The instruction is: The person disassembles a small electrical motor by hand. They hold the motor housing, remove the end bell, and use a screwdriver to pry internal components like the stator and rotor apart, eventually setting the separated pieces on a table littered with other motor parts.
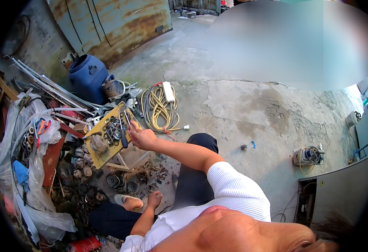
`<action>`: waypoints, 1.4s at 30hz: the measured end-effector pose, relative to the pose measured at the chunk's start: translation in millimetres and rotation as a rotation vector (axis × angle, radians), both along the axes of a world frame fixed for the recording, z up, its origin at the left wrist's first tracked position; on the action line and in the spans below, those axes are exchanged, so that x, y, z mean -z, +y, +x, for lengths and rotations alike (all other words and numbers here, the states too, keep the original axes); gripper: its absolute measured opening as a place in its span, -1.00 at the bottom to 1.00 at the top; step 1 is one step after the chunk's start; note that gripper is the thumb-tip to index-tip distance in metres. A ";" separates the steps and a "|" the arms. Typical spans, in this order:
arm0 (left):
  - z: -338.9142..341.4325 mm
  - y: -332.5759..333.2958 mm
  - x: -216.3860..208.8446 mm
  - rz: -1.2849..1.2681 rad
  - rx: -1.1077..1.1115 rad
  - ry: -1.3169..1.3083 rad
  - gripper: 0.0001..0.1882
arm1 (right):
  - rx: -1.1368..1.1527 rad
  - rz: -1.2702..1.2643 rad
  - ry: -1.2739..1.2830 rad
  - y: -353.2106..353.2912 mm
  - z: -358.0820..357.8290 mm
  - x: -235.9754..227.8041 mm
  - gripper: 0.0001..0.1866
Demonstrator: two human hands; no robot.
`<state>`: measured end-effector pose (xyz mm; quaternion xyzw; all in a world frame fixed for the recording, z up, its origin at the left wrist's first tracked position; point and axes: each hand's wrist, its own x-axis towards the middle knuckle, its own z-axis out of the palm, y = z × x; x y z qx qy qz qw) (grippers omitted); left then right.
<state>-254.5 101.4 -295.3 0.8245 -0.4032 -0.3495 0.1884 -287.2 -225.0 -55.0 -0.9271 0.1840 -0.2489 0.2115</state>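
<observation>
My right hand (142,137) reaches over a yellow board (104,158). Its fingers are closed round the near end of a slim metal tool (127,119), whose exact kind I cannot make out. Just left of that hand lies a screwdriver (124,138) with a dark blue handle. Many small metal parts (112,131) are heaped on the board, beside a greyish lump (98,144) near its lower corner. My left hand (154,198) hangs beside my knee with curled fingers; whether anything is inside them is hidden.
A coiled yellow and grey cable (152,109) with a white power strip (168,92) lies beyond the board. A blue drum (87,77) and pale pipes (45,84) stand behind it. Scrap parts (117,181) and plastic sheeting (41,185) cover the floor at left. A small machine (307,156) sits at right.
</observation>
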 end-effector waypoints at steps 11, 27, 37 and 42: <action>-3.9 -1.0 -1.2 0.093 0.059 0.054 -0.57 | -0.045 0.008 0.011 -5.9 2.4 8.2 -0.62; -6.2 2.9 -1.6 0.228 0.108 0.171 -0.50 | -0.062 0.035 0.019 -2.7 2.0 4.9 -0.48; -8.3 5.1 -1.3 0.230 0.119 0.229 -0.63 | -0.103 0.015 0.077 -5.3 3.6 4.8 -0.48; -8.0 -2.1 -8.6 0.266 0.218 0.253 -0.67 | -0.098 -0.012 0.107 -7.2 3.7 7.5 -0.44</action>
